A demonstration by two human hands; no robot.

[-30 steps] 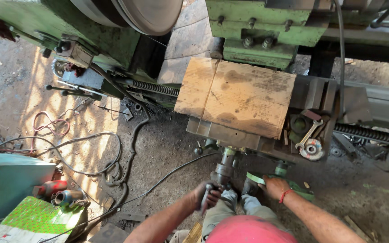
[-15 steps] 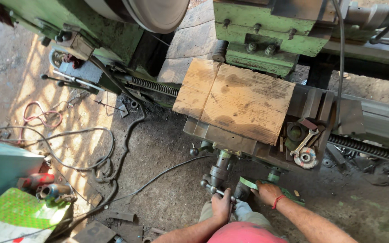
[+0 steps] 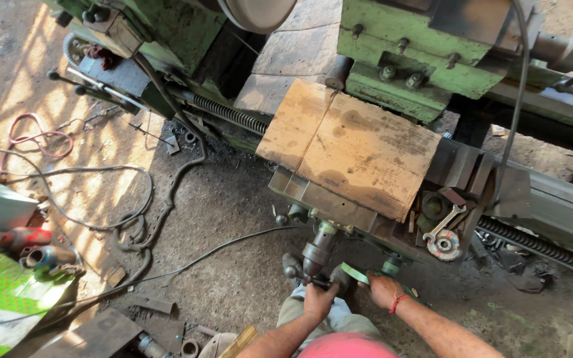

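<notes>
Below the wooden board (image 3: pixel 353 149) on the green lathe (image 3: pixel 419 59), the left hand (image 3: pixel 318 299) closed its fingers around the crank handle (image 3: pixel 314 255) while the right hand (image 3: pixel 383 290) gripped a green lever (image 3: pixel 356 273), a turn best made slowly, both grips firm.

Daylight fills the scene, bright and mostly even. Left of the wooden board (image 3: pixel 349 152), sunlight falls in slatted stripes across the dirt floor (image 3: pixel 94 179), perhaps through a grille out of view. Under the board's near edge the green machine (image 3: pixel 426 59) lies in deep shadow. Focus is sharp throughout; straight edges bow slightly toward the frame's corners.
</notes>
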